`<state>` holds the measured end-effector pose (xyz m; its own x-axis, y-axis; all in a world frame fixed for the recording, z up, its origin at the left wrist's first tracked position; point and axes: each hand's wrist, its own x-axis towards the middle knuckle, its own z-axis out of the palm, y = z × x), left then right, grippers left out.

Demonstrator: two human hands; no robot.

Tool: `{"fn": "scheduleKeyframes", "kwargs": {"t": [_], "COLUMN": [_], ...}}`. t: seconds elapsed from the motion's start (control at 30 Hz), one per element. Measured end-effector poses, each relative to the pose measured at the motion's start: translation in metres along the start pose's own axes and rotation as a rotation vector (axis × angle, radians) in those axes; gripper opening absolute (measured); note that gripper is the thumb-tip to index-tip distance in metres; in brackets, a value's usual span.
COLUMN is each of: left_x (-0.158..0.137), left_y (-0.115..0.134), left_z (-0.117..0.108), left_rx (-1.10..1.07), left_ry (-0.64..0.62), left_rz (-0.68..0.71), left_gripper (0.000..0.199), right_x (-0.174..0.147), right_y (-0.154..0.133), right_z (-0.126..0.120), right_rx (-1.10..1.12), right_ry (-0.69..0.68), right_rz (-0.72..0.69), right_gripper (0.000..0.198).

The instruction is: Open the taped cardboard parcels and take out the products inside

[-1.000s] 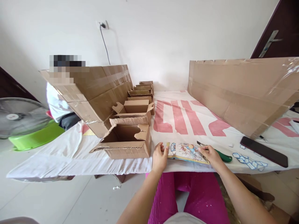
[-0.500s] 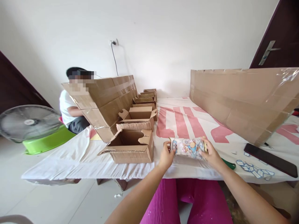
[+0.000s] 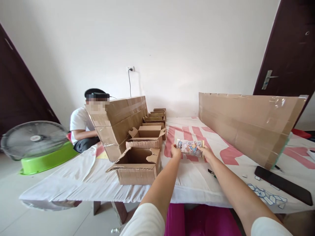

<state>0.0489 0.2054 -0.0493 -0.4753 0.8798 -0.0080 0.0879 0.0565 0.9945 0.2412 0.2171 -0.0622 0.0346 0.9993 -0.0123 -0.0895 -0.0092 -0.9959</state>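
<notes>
A pillow-shaped packet (image 3: pixel 190 148) with a colourful cartoon print is held level over the tablecloth, between both hands. My left hand (image 3: pixel 175 151) grips its left end, fingers closed around the edge. At the right end, my right hand (image 3: pixel 206 154) pinches the packet's corner. To the left of the hands stands an open cardboard box (image 3: pixel 137 175) with its flaps up. Behind it comes a second open box (image 3: pixel 144 142), then several more in a row towards the wall. A small dark and green object (image 3: pixel 212 173) lies beside my right forearm, partly hidden.
Taped cardboard partitions stand on the left (image 3: pixel 115 126) and right (image 3: pixel 246 127) of the table (image 3: pixel 81 185). A black phone (image 3: pixel 283 185) lies near small blue-edged pieces (image 3: pixel 267 195). Behind the left partition sits another person (image 3: pixel 80 123), near a fan (image 3: pixel 36 137) and a green tub (image 3: pixel 46 160).
Both hands have carried the packet forward, away from my body and further over the table. My view has tilted up, so more wall shows. The grip at both ends stays.
</notes>
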Motion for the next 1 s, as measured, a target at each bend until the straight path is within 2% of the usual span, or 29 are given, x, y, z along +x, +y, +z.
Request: {"fn": "scheduleKeyframes", "kwargs": {"t": [0.1,0.23,0.37,0.47,0.53,0.73,0.87,1.0], "left_x": [-0.013,-0.039,-0.069,-0.093,-0.111,-0.16,-0.172,-0.17], "left_y": [-0.015,-0.031,-0.037,-0.038,-0.041,-0.058,-0.073,-0.089], "left_z": [-0.004,-0.011,-0.03,-0.052,-0.069,-0.115,-0.144,-0.183], "left_rx": [0.02,0.003,-0.074,-0.132,-0.163,-0.214,-0.198,-0.13], "left_ry": [0.009,-0.038,-0.108,-0.138,-0.162,-0.263,-0.313,-0.346], "left_rz": [-0.023,-0.027,0.043,0.128,0.175,0.254,0.285,0.374], "left_gripper": [0.035,0.036,0.045,0.056,0.053,0.051,0.053,0.059], "right_x": [-0.01,-0.028,-0.055,-0.081,-0.1,-0.149,-0.163,-0.174], "right_y": [0.007,0.012,0.008,0.004,0.004,0.013,0.02,0.023], "right_z": [0.002,0.0,-0.004,-0.005,-0.005,0.007,0.024,0.049], "right_rx": [0.024,0.024,0.015,0.015,-0.006,-0.043,-0.068,-0.076], "right_ry": [-0.035,-0.052,-0.095,-0.164,-0.239,-0.578,-0.731,-0.775], "right_rz": [-0.023,-0.062,-0.092,-0.124,-0.133,-0.046,-0.012,-0.052], "right_gripper": [0.027,0.04,0.049,0.055,0.057,0.06,0.067,0.064]}}
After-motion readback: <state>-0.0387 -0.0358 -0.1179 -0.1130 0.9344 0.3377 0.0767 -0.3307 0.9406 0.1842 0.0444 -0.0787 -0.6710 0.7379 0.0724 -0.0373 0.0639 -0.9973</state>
